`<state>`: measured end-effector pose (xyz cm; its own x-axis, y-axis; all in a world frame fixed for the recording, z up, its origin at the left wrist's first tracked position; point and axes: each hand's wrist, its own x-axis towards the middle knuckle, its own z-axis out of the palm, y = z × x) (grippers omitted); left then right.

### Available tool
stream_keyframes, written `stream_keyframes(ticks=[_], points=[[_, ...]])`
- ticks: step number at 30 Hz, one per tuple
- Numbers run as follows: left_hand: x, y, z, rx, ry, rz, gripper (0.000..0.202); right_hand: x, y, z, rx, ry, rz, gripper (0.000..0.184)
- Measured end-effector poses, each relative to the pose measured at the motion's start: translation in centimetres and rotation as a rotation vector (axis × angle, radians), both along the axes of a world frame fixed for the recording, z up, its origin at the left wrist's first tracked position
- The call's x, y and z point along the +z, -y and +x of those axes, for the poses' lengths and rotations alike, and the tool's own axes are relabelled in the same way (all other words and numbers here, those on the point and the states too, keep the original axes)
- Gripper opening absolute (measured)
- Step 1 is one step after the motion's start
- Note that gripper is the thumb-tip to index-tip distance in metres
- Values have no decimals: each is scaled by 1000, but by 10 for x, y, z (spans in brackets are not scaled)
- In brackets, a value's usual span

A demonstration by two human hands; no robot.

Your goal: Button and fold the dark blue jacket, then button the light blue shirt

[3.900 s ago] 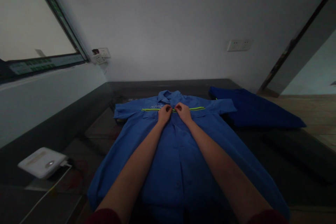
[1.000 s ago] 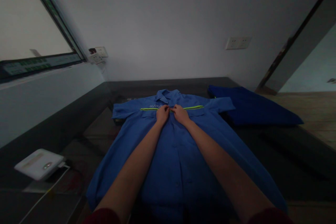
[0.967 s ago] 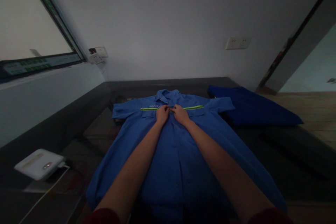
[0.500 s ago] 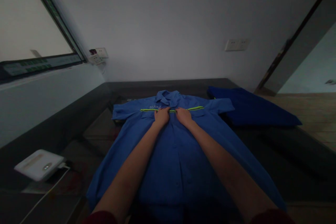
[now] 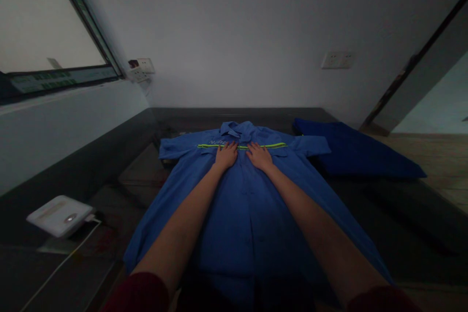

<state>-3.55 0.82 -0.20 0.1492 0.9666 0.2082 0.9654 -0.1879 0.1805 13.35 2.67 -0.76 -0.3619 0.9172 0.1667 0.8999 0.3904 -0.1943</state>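
A blue short-sleeved work shirt with a yellow-green reflective stripe across the chest lies spread flat, front up, on a dark surface. My left hand rests flat on the chest just left of the button placket, fingers stretched out. On the other side of the placket, my right hand lies the same way, palm down, fingers open. Both hands touch the cloth just below the stripe and hold nothing. The collar sits just beyond my fingertips.
A darker blue garment lies at the far right of the surface. A white device with a cable sits at the left. Wall sockets and a window are on the left wall; a doorway opens at the right.
My hands were pinched together at the placket by the stripe. They have let go, moved slightly apart and now lie flat on the chest.
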Motion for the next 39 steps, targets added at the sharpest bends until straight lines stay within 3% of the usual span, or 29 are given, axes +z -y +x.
stream_keyframes(ticks=[6,10,14,18,22,25,33,36,39], points=[[0,-14,-3,-15,25,-9,46,3,-8,-3,5,-43,46,45],[6,-9,-4,-28,105,71,42,14,-1,1,13,-158,148,36],[15,6,-6,-90,221,201,32,32,24,4,46,-255,219,18],[18,25,-2,-110,339,104,23,43,60,-5,96,-236,61,17],[11,46,6,-75,361,-11,21,39,85,-16,29,-161,-70,31],[7,56,11,-28,312,23,18,35,88,-15,-40,-171,-104,33],[10,59,8,-88,281,50,10,40,93,0,-101,-93,-118,47],[10,60,7,-107,269,47,10,34,91,2,-98,-145,-126,44],[10,61,8,-108,260,34,9,27,78,5,-66,-340,-118,33]])
